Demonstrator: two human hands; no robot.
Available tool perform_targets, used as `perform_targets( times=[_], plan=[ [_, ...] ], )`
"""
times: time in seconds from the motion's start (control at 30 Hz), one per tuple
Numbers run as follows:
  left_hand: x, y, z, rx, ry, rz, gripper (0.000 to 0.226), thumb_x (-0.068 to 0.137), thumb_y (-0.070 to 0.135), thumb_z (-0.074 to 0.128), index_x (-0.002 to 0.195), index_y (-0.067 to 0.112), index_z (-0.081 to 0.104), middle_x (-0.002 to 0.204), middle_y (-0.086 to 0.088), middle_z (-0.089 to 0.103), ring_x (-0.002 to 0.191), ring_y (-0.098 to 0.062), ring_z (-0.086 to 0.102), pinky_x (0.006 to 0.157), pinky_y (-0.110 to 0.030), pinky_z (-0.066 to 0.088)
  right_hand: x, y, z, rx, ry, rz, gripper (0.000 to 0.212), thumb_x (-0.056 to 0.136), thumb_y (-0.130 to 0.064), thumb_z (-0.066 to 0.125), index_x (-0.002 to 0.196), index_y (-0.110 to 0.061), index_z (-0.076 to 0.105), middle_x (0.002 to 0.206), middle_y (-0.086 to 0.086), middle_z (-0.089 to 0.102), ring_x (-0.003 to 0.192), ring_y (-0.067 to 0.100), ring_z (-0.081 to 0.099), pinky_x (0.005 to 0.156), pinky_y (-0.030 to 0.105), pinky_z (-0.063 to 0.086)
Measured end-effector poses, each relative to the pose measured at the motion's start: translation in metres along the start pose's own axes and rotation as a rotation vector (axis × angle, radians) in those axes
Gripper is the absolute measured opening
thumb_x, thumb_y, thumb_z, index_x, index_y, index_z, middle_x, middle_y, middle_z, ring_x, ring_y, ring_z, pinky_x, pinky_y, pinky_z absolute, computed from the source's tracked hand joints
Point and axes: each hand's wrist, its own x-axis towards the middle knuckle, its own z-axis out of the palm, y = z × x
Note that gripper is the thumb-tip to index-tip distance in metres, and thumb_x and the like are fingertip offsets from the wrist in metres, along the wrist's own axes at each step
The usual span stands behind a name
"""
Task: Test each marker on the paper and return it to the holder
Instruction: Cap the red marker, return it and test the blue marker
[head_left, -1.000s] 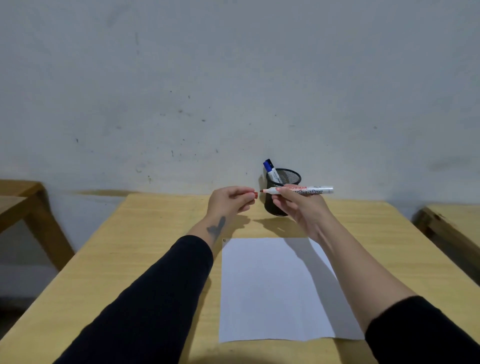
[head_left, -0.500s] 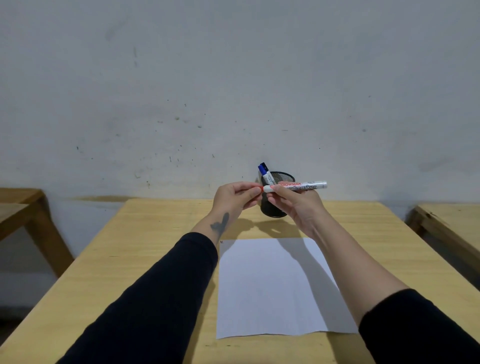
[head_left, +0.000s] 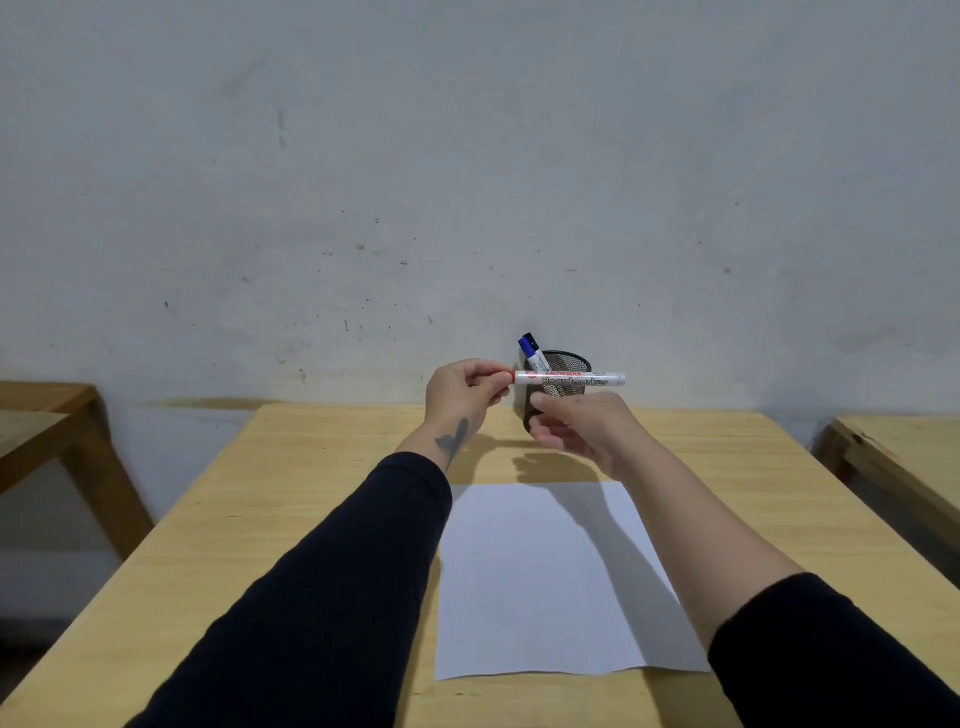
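Head view: tabletop (head_left: 332, 499) bare beside paper (head_left: 540, 582); mesh holder (head_left: 566, 364) (blue marker (head_left: 532, 352) inside); left hand (head_left: 462, 395) fingers pinch red marker (head_left: 569, 379), right hand (head_left: 582, 428) loosely curled, empty.

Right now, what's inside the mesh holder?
One blue-capped marker sticks up out of the mesh holder, leaning left. The red marker in the left hand and the right hand cover the holder's front, so anything lower inside is hidden.

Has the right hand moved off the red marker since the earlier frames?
Yes. The right hand has dropped below the red marker, now lower against the mesh holder behind it. Only the left hand holds the marker, at its capped end.
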Motion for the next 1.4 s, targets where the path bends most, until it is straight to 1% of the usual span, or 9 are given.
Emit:
perform_targets(
  times=[0.1, 0.23, 0.43, 0.57, 0.67, 0.8, 1.0, 1.17, 1.4],
  plan=[
    [0.008, 0.007, 0.004, 0.062, 0.029, 0.022, 0.007, 0.086, 0.006, 0.067, 0.089, 0.008, 0.073, 0.076, -0.004, 0.068, 0.07, -0.013, 0.063, 0.076, -0.022, 0.056, 0.007, -0.007, 0.001, -0.653, 0.372, -0.447, 0.006, 0.079, -0.01, 0.068, 0.084, -0.013, 0.07, 0.081, 0.003, 0.067, 0.076, 0.019, 0.061, 0.067, 0.031, 0.053],
    [0.015, 0.013, 0.016, 0.062, 0.016, 0.068, 0.007, 0.084, 0.007, 0.068, 0.089, 0.009, 0.073, 0.08, -0.008, 0.069, 0.072, -0.015, 0.064, 0.075, -0.022, 0.055, 0.028, -0.012, -0.003, -1.104, 0.453, -0.8, 0.018, 0.087, -0.019, 0.063, 0.103, -0.017, 0.072, 0.097, 0.001, 0.068, 0.095, 0.027, 0.053, 0.073, 0.037, 0.043],
    [0.033, 0.014, 0.03, 0.171, 0.008, 0.054, 0.064, 0.087, 0.025, 0.068, 0.142, 0.006, 0.04, 0.129, -0.007, 0.059, 0.115, -0.016, 0.057, 0.096, -0.021, 0.04, 0.057, -0.035, -0.008, -0.889, 0.507, -0.77, 0.018, 0.09, -0.02, 0.059, 0.102, -0.015, 0.071, 0.093, 0.004, 0.07, 0.09, 0.025, 0.06, 0.07, 0.034, 0.047],
    [0.04, -0.014, 0.047, 0.393, -0.021, -0.009, 0.085, 0.081, 0.035, 0.072, 0.146, 0.004, 0.028, 0.152, -0.01, 0.036, 0.139, -0.023, 0.035, 0.109, -0.031, 0.031, 0.081, -0.059, -0.009, -0.671, 0.507, -0.735, 0.016, 0.09, -0.023, 0.06, 0.097, -0.013, 0.07, 0.087, 0.004, 0.071, 0.078, 0.021, 0.065, 0.071, 0.036, 0.054],
    [0.044, -0.03, 0.062, 0.372, -0.033, -0.035, 0.076, 0.076, 0.029, 0.078, 0.135, 0.003, 0.038, 0.141, -0.01, 0.043, 0.132, -0.024, 0.04, 0.095, -0.023, 0.031, 0.101, -0.061, -0.011, -0.641, 0.494, -0.661, 0.016, 0.088, -0.023, 0.061, 0.098, -0.012, 0.068, 0.088, 0.004, 0.07, 0.078, 0.021, 0.065, 0.074, 0.036, 0.054],
    [0.056, -0.047, 0.075, 0.301, -0.024, 0.006, 0.062, 0.061, 0.03, 0.085, 0.111, 0.017, 0.051, 0.113, -0.004, 0.06, 0.107, -0.022, 0.059, 0.089, -0.037, 0.051, 0.122, -0.048, -0.012, -0.772, 0.42, -0.48, 0.021, 0.087, -0.025, 0.061, 0.098, -0.009, 0.07, 0.088, 0.006, 0.068, 0.079, 0.022, 0.064, 0.075, 0.032, 0.053],
    [0.058, -0.062, 0.082, 0.21, -0.057, 0.06, 0.057, 0.07, 0.031, 0.08, 0.12, 0.024, 0.054, 0.11, 0.004, 0.065, 0.099, -0.012, 0.063, 0.08, -0.025, 0.052, 0.137, -0.021, -0.01, -1.095, 0.375, -0.27, 0.011, 0.082, -0.006, 0.055, 0.078, -0.005, 0.065, 0.068, 0.008, 0.056, 0.069, 0.03, 0.056, 0.049, 0.023, 0.036],
    [0.058, -0.067, 0.081, 0.203, -0.041, 0.073, 0.059, 0.07, 0.032, 0.081, 0.122, 0.026, 0.053, 0.109, 0.006, 0.066, 0.098, -0.009, 0.063, 0.078, -0.021, 0.049, 0.135, -0.024, -0.008, -1.007, 0.438, -0.329, 0.014, 0.08, -0.002, 0.061, 0.09, 0.001, 0.071, 0.093, 0.016, 0.069, 0.087, 0.032, 0.066, 0.073, 0.036, 0.056],
    [0.062, -0.064, 0.08, 0.203, -0.044, 0.065, 0.056, 0.072, 0.03, 0.08, 0.12, 0.026, 0.052, 0.109, 0.007, 0.066, 0.099, -0.009, 0.063, 0.08, -0.023, 0.049, 0.137, -0.026, -0.003, -1.08, 0.255, -0.258, 0.022, 0.076, -0.022, 0.071, 0.088, -0.004, 0.074, 0.094, 0.01, 0.074, 0.084, 0.025, 0.068, 0.067, 0.031, 0.054]
  ],
)
